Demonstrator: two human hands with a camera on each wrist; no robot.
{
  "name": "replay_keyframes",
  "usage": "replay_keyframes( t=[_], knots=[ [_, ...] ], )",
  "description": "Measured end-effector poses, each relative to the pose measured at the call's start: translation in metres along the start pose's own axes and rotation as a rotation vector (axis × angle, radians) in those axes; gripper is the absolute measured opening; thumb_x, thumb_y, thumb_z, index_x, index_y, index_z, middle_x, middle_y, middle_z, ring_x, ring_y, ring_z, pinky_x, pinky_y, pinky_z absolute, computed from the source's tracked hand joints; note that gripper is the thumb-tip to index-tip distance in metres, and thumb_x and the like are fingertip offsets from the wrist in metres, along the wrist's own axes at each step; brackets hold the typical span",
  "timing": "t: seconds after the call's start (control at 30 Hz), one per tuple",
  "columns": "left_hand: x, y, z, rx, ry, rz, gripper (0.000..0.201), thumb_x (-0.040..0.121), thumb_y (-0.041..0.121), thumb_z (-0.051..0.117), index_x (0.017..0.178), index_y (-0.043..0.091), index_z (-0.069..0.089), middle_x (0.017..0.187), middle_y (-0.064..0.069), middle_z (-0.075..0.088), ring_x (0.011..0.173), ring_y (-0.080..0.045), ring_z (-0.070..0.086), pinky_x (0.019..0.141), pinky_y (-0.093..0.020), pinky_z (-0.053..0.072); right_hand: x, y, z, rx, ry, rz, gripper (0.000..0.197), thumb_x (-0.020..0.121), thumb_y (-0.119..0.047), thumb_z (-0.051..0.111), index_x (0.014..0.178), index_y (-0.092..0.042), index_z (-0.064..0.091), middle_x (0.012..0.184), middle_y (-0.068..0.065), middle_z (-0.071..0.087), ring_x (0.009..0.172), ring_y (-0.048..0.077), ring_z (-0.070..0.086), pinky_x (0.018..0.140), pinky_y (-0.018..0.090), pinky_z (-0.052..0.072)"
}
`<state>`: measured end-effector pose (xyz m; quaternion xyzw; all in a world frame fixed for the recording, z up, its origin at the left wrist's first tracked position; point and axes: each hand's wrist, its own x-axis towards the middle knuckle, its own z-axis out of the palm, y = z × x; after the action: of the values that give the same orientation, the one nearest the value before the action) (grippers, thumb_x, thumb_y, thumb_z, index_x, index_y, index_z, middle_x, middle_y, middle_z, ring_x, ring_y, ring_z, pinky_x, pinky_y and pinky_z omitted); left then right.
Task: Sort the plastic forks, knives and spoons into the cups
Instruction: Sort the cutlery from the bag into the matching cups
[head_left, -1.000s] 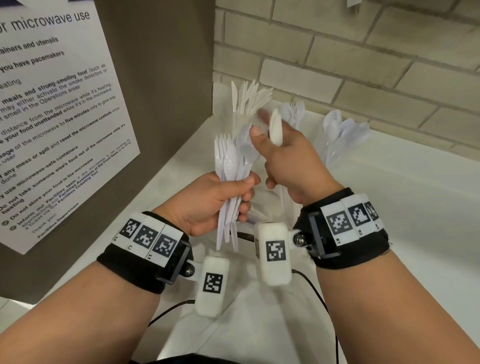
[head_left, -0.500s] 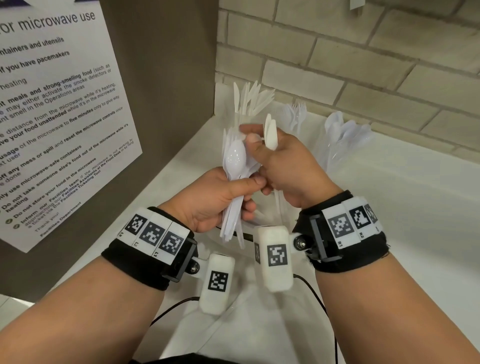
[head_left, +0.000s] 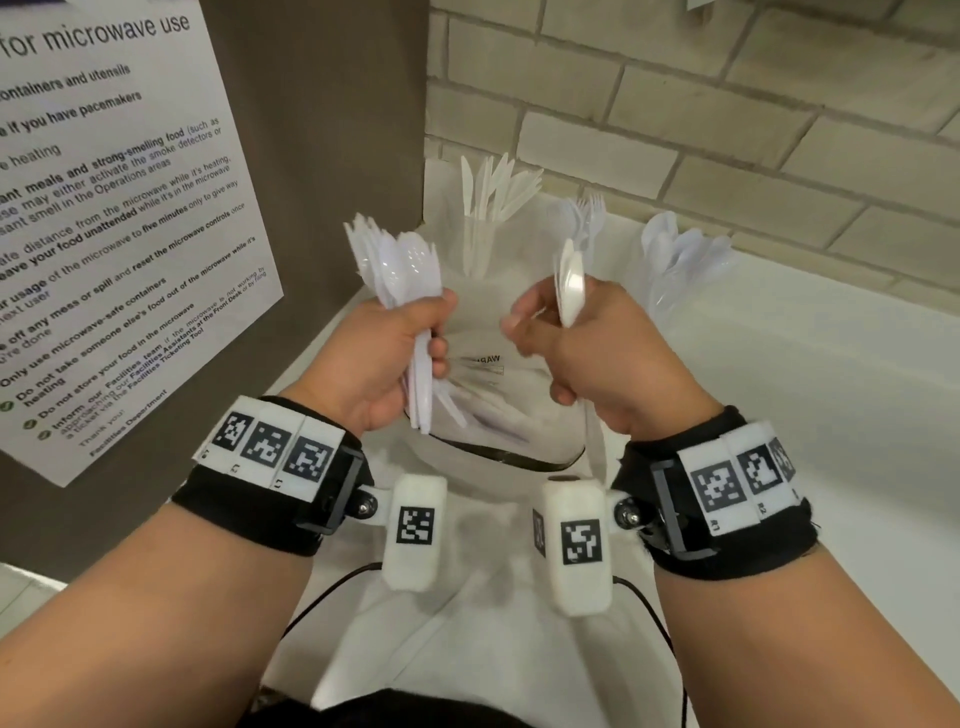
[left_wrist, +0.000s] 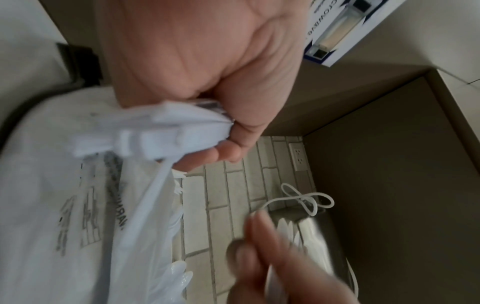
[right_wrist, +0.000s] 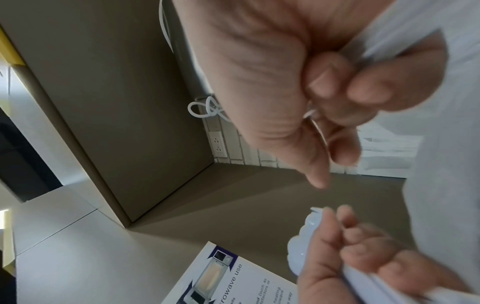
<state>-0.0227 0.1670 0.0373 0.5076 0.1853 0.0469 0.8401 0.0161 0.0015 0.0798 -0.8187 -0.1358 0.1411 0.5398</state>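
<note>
My left hand grips a bundle of white plastic spoons and forks by the handles, heads fanned upward; in the left wrist view the handles stick out of the fist. My right hand holds white spoons upright, edge-on, a hand's width right of the bundle. Three clear cups stand at the back: a knife cup, a fork cup and a spoon cup. In the right wrist view the right hand's fingers curl round a thin handle.
A clear plastic bag with more white cutlery lies on the white counter under my hands. A brown panel with a microwave notice walls the left side. A brick wall closes the back. Black cables trail near the front edge.
The hands were together at the bundle; they have drawn apart. The right hand moved right with spoons, the left moved left with the bundle.
</note>
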Motion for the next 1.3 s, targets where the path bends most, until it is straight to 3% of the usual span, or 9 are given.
replay_keyframes(
  t=[0.17,0.33,0.43,0.57,0.7,0.83,1.03,1.23,1.3],
  knots=[
    [-0.008,0.006,-0.009,-0.025,0.060,0.034,0.014,0.088,0.012,0.065,0.075,0.013,0.059,0.060,0.000,0.046,0.046,-0.008,0.043,0.043,-0.021,0.040,-0.035,0.024,0.006,-0.286,-0.394,0.095,0.005,0.077,-0.011,0.072,0.079,-0.015,0.075,0.064,0.003,0.069,0.053,0.007,0.055,0.042,0.022,0.038],
    [-0.017,0.003,-0.004,0.005,0.020,0.012,0.011,0.088,0.012,0.065,0.079,0.012,0.059,0.061,0.000,0.046,0.045,-0.009,0.043,0.044,-0.021,0.040,-0.054,0.047,0.028,-0.479,-0.721,0.236,0.014,0.077,-0.016,0.071,0.090,-0.020,0.074,0.070,0.002,0.073,0.051,0.005,0.056,0.045,0.021,0.041],
    [-0.023,-0.002,0.002,0.049,-0.015,0.003,0.010,0.088,0.012,0.065,0.080,0.011,0.060,0.061,0.000,0.045,0.045,-0.009,0.043,0.044,-0.022,0.040,-0.060,0.061,0.044,-0.510,-0.706,0.337,0.011,0.079,-0.021,0.072,0.088,-0.014,0.070,0.066,0.007,0.072,0.041,0.012,0.046,0.043,0.021,0.036],
    [-0.029,-0.008,0.007,0.086,-0.046,-0.001,0.007,0.088,0.011,0.065,0.083,0.011,0.060,0.063,-0.001,0.045,0.046,-0.010,0.044,0.044,-0.023,0.040,-0.062,0.073,0.068,-0.529,-0.628,0.543,0.030,0.080,-0.032,0.074,0.075,-0.007,0.058,0.061,0.006,0.062,0.047,0.020,0.055,0.039,0.018,0.035],
    [-0.032,-0.013,0.011,0.118,-0.065,-0.012,0.009,0.089,0.011,0.064,0.081,0.012,0.060,0.062,-0.001,0.045,0.046,-0.010,0.044,0.044,-0.023,0.039,-0.065,0.066,0.073,-0.747,-0.546,0.465,0.031,0.083,-0.024,0.070,0.059,-0.009,0.057,0.047,0.002,0.058,0.030,0.013,0.046,0.039,0.016,0.040],
    [-0.034,-0.018,0.010,0.133,-0.067,-0.032,0.006,0.088,0.013,0.065,0.084,0.012,0.061,0.063,0.000,0.047,0.047,-0.009,0.045,0.045,-0.023,0.041,-0.071,0.063,0.069,-0.788,-0.509,0.459,0.020,0.082,-0.014,0.066,0.065,-0.005,0.059,0.061,0.007,0.061,0.042,0.017,0.047,0.045,0.022,0.041],
    [-0.034,-0.021,0.008,0.130,-0.055,-0.038,0.006,0.088,0.013,0.066,0.084,0.012,0.061,0.063,0.000,0.047,0.047,-0.010,0.045,0.045,-0.023,0.041,-0.076,0.065,0.067,-0.828,-0.476,0.405,0.018,0.078,-0.017,0.068,0.067,-0.008,0.058,0.055,0.004,0.059,0.041,0.015,0.049,0.043,0.020,0.042],
    [-0.025,-0.010,0.005,0.086,-0.039,-0.017,0.008,0.088,0.013,0.065,0.082,0.012,0.061,0.062,0.001,0.047,0.047,-0.009,0.045,0.045,-0.022,0.041,-0.080,0.054,0.057,-0.838,-0.572,0.284,0.030,0.078,-0.018,0.071,0.100,-0.007,0.055,0.075,0.004,0.056,0.051,0.014,0.050,0.041,0.022,0.038],
    [-0.021,-0.005,0.003,0.063,-0.034,-0.010,0.008,0.089,0.013,0.064,0.082,0.012,0.059,0.061,0.001,0.047,0.046,-0.008,0.044,0.045,-0.022,0.040,-0.080,0.047,0.049,-0.763,-0.608,0.255,0.032,0.075,-0.017,0.072,0.099,-0.011,0.053,0.081,0.004,0.059,0.055,0.015,0.052,0.043,0.022,0.040]
  ],
)
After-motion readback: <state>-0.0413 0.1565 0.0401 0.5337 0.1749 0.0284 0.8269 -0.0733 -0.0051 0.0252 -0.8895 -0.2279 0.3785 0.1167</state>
